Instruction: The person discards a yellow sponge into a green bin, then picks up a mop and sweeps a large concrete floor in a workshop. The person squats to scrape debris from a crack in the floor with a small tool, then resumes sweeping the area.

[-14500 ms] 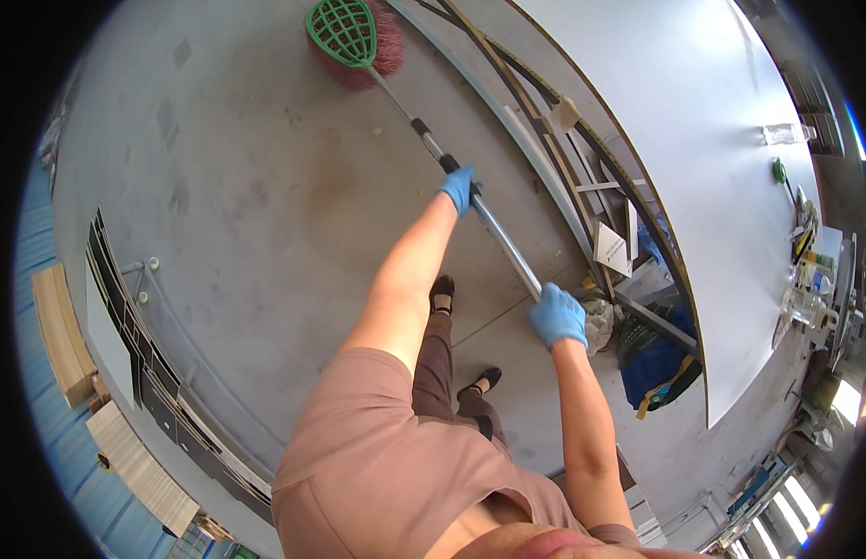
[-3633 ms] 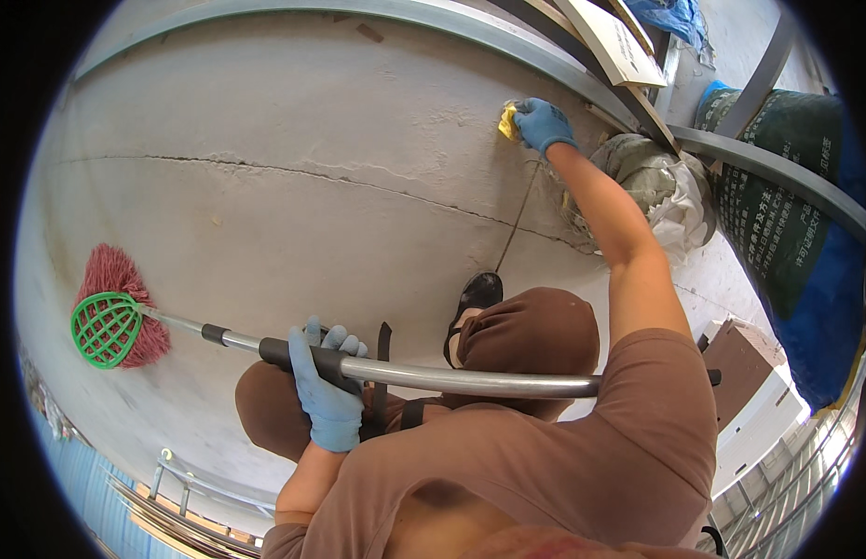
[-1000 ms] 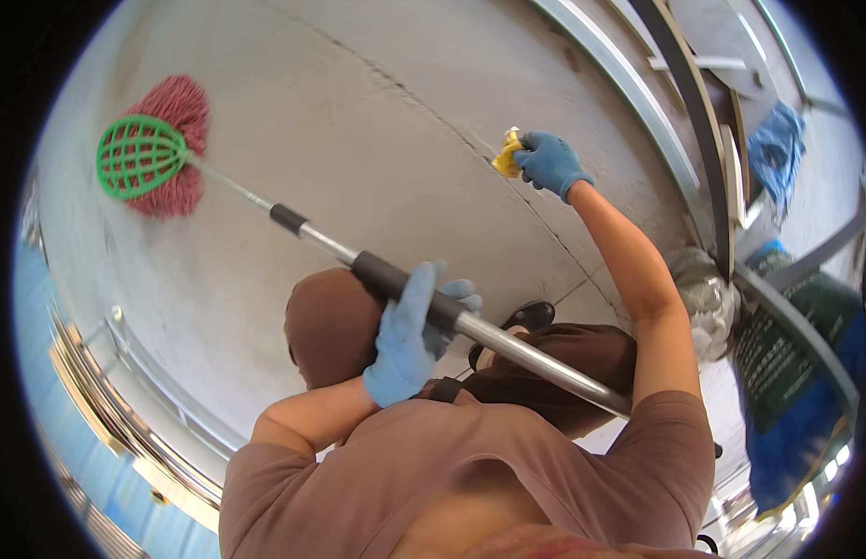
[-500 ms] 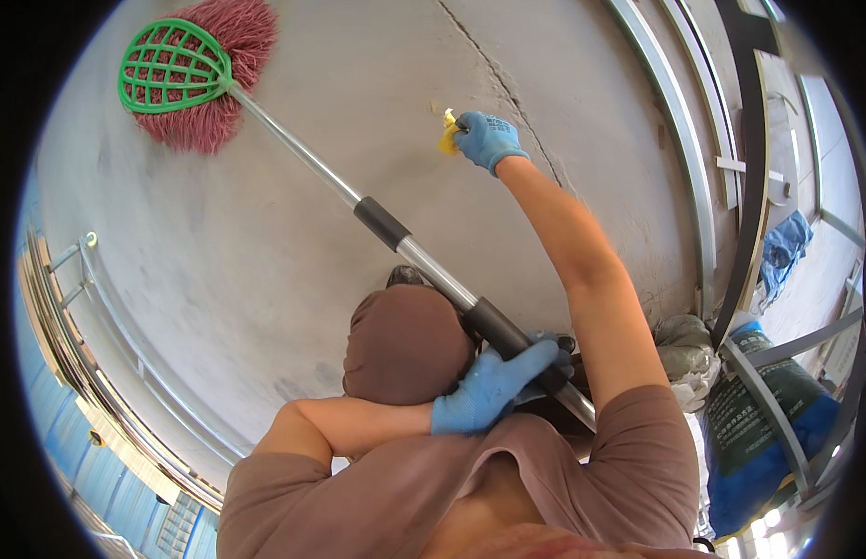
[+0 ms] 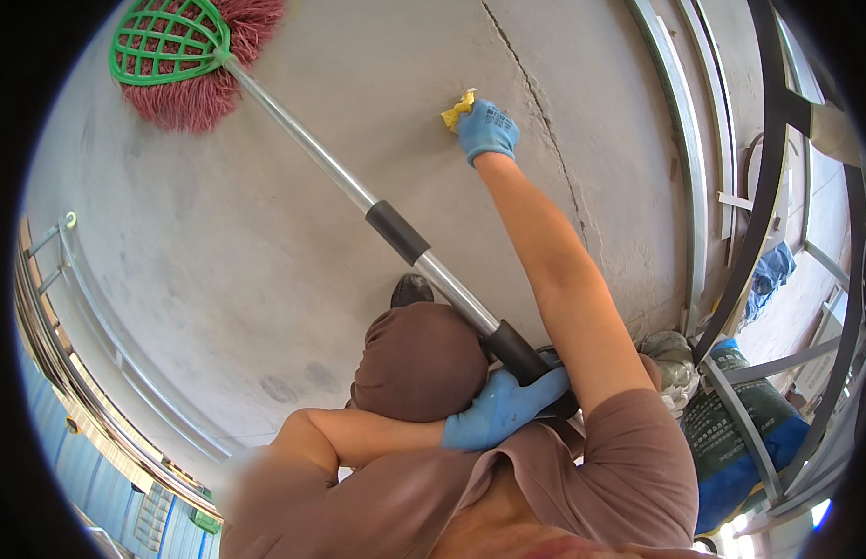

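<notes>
My left hand [image 5: 507,407], in a blue glove, is wrapped round the black grip of a broom [image 5: 307,149]. The broom's silver pole slants up to the far left, where a green plastic grid backs its dark red bristles. Stretched far ahead over the grey floor, my right hand [image 5: 489,130] wears a blue glove too. Its fingers are closed on a small crumpled yellow scrap [image 5: 459,111], which sticks out on the left side; whether it is paper or plastic film I cannot tell.
A long crack [image 5: 535,93] runs through the concrete floor right of my right hand. Metal rails [image 5: 680,140] and a dark curved frame stand along the right, with a green and blue sack [image 5: 740,424] behind bars. Stacked boards and a metal rack [image 5: 102,307] are at the left.
My right hand has shifted slightly left and up in the picture with the yellow scrap, and its wrist has turned. My left hand keeps its hold on the broom. The whole view has shifted a little.
</notes>
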Motion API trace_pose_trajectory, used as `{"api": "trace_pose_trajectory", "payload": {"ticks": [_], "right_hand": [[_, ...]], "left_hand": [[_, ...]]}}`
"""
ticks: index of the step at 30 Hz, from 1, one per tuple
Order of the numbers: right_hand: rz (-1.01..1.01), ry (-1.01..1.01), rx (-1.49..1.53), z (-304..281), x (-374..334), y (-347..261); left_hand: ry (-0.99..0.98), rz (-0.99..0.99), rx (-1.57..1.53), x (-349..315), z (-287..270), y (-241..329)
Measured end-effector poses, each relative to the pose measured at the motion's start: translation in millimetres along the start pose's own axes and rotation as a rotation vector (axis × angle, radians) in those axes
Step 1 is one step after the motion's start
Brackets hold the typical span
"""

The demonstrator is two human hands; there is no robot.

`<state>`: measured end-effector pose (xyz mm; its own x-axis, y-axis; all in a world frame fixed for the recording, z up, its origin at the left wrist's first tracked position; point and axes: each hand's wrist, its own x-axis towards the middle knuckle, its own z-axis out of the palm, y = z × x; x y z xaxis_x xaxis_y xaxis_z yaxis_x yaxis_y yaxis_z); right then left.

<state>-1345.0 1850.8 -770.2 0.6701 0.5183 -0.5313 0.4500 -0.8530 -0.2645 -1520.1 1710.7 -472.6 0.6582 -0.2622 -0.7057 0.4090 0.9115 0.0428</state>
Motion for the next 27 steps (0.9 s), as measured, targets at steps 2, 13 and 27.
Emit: {"api": "trace_pose_trajectory", "payload": {"ticks": [2,13,27], "right_hand": [[0.050,-0.028,0.023,-3.9,1.2,-3.8],[0.272,-0.089,0.176,2.0,22.4,-9.0],[-0.196,-0.321,0.226,4.8,-77.2,-6.0]], "left_hand": [[-0.018,0.007,-0.024,-0.1,-2.1,-0.5],[0.029,0.080,-0.012,-2.9,-7.3,-1.9],[0.013,-0.014,0.013,-2.1,-7.8,-5.1]]}}
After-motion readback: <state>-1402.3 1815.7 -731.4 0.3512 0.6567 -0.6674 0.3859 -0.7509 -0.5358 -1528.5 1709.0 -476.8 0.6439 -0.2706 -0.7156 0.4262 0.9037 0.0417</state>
